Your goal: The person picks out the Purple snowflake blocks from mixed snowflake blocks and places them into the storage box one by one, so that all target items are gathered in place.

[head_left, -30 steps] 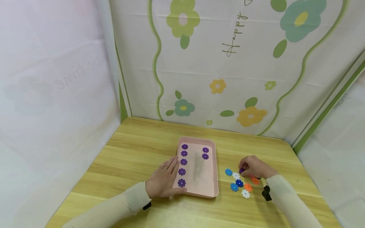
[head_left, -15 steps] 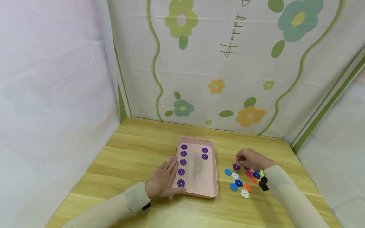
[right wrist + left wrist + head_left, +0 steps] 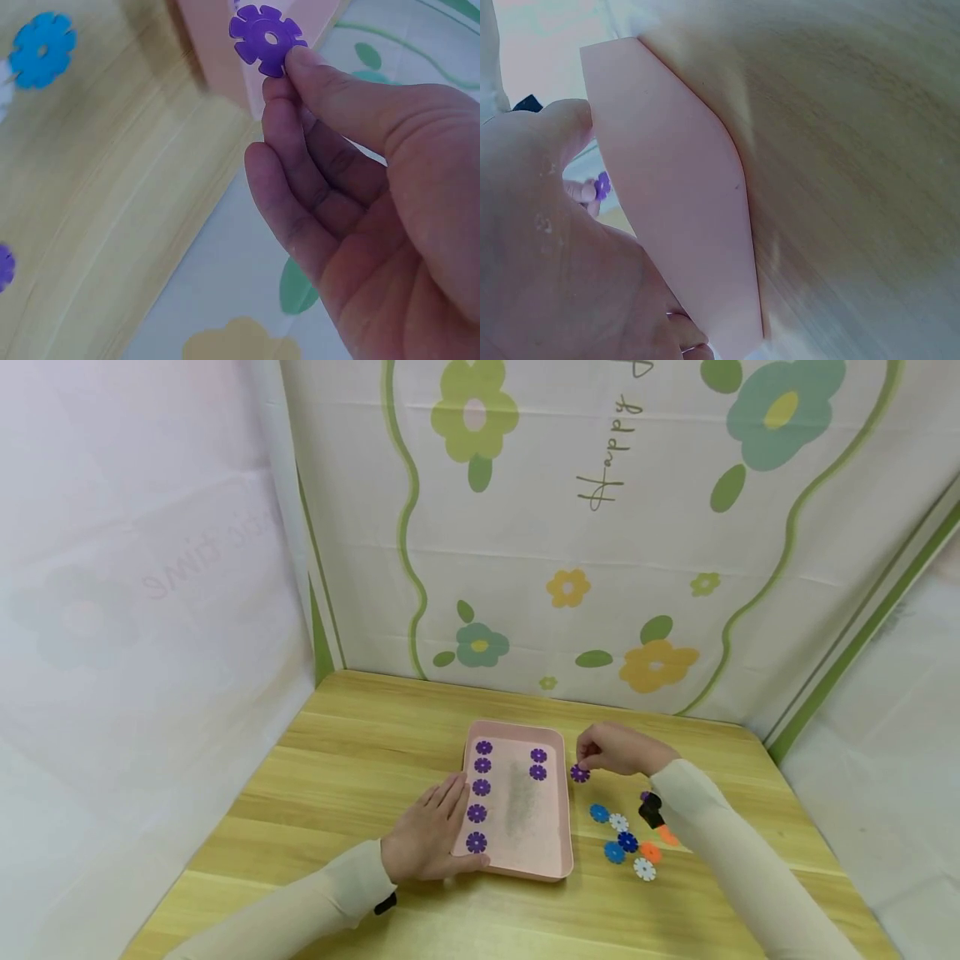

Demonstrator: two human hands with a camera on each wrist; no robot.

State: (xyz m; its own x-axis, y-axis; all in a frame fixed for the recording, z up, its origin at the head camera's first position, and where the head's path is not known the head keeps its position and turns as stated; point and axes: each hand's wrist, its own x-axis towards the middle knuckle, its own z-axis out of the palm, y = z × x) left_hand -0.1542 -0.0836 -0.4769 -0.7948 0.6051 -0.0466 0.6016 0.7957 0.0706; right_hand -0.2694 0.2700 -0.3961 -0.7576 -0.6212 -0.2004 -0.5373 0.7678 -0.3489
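Observation:
Between thumb and fingertip my right hand [image 3: 621,749] pinches a purple notched disc [image 3: 268,37] with a hole in its middle, just off the right rim of a pink tray [image 3: 551,835]. Flat over the tray's left edge rests my left hand [image 3: 427,835], fingers straight, thumb at the near corner. In the left wrist view the tray's outer wall [image 3: 675,180] shows beside that hand. Inside the tray, several purple discs [image 3: 482,787] form a column along the left side, and two purple discs [image 3: 538,756] lie at the far right.
Right of the tray, loose discs lie on the wooden table [image 3: 360,735]: light blue [image 3: 615,852], dark blue [image 3: 627,842], white [image 3: 645,869] and orange [image 3: 651,852]. My right forearm covers part of this group. Behind the table hangs a flower-printed cloth [image 3: 525,568].
My right hand has lifted the purple disc away from the loose discs and carried it left and farther back, close to the tray. My left hand has stayed in place.

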